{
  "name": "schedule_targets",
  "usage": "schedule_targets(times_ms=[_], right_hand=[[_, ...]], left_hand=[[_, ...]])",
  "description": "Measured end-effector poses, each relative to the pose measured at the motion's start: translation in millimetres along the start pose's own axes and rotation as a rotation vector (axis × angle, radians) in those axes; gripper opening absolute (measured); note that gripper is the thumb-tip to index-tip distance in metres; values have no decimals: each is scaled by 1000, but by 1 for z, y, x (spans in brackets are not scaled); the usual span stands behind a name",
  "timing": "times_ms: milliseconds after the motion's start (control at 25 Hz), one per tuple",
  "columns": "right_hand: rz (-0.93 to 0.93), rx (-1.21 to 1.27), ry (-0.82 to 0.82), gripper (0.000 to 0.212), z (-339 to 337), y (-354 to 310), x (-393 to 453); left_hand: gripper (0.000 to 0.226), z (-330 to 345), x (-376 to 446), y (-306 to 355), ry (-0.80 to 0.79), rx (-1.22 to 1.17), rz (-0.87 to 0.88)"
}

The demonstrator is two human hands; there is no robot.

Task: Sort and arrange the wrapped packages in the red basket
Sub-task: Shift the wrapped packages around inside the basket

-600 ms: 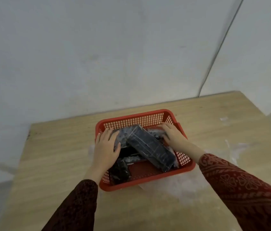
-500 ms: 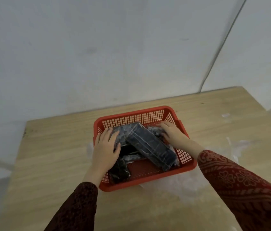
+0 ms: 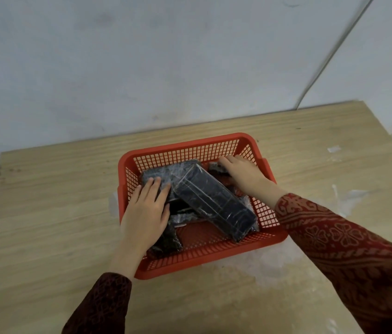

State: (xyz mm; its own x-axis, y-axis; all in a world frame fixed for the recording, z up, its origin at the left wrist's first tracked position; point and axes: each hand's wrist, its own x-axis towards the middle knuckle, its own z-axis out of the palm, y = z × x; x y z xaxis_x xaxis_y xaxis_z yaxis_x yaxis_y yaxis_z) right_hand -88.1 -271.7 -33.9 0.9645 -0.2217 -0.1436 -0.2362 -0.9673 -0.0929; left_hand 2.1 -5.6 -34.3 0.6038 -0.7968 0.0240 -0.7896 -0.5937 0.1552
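A red mesh basket [image 3: 214,257] sits in the middle of the wooden table and holds several dark packages wrapped in clear film. A long dark package [image 3: 214,201] lies diagonally on top of the pile. My left hand [image 3: 145,210] lies flat with fingers spread on a wrapped package [image 3: 163,173] at the basket's left side. My right hand [image 3: 243,173] reaches into the far right corner, its fingers curled over a small package [image 3: 215,168] there. Another small package [image 3: 168,239] lies by the near left wall, partly under my left hand.
The wooden table [image 3: 45,213] stands against a pale wall. Clear plastic film [image 3: 274,259] lies crumpled under and to the right of the basket. A scrap of tape [image 3: 334,148] sits near the right edge. A cable [image 3: 322,66] runs down the wall.
The view has tilted down a little, so the basket sits lower in the frame. My hands stay on the same packages, with the left fingers slightly further forward.
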Motion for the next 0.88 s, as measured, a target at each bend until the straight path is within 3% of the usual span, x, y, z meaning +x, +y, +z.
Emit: schedule_targets(times_ms=[80, 160, 240, 360, 480, 560, 720, 800, 880], right_hand=[[31, 58, -64, 33, -6, 4, 8], [107, 273, -131, 25, -17, 12, 16], [119, 390, -176, 30, -30, 20, 22], [113, 416, -232, 40, -41, 26, 25], [80, 322, -240, 37, -40, 22, 30], [72, 291, -207, 38, -40, 17, 31], [71, 504, -109, 65, -40, 8, 18], [151, 552, -5, 58, -34, 5, 7], [345, 602, 153, 46, -24, 1, 0]], left_hand=[[51, -2, 0, 1, 0, 2, -3], [51, -3, -1, 2, -5, 6, -9], [50, -3, 0, 3, -11, 1, -13], [50, -5, 0, 3, -19, 5, -14], [51, -7, -1, 4, -30, 11, -18], [51, -6, -1, 4, -35, 14, -18], [51, -6, -1, 4, -38, 22, -15], [51, -6, -1, 4, -38, 28, -13], [52, -6, -1, 4, -36, 27, -10]])
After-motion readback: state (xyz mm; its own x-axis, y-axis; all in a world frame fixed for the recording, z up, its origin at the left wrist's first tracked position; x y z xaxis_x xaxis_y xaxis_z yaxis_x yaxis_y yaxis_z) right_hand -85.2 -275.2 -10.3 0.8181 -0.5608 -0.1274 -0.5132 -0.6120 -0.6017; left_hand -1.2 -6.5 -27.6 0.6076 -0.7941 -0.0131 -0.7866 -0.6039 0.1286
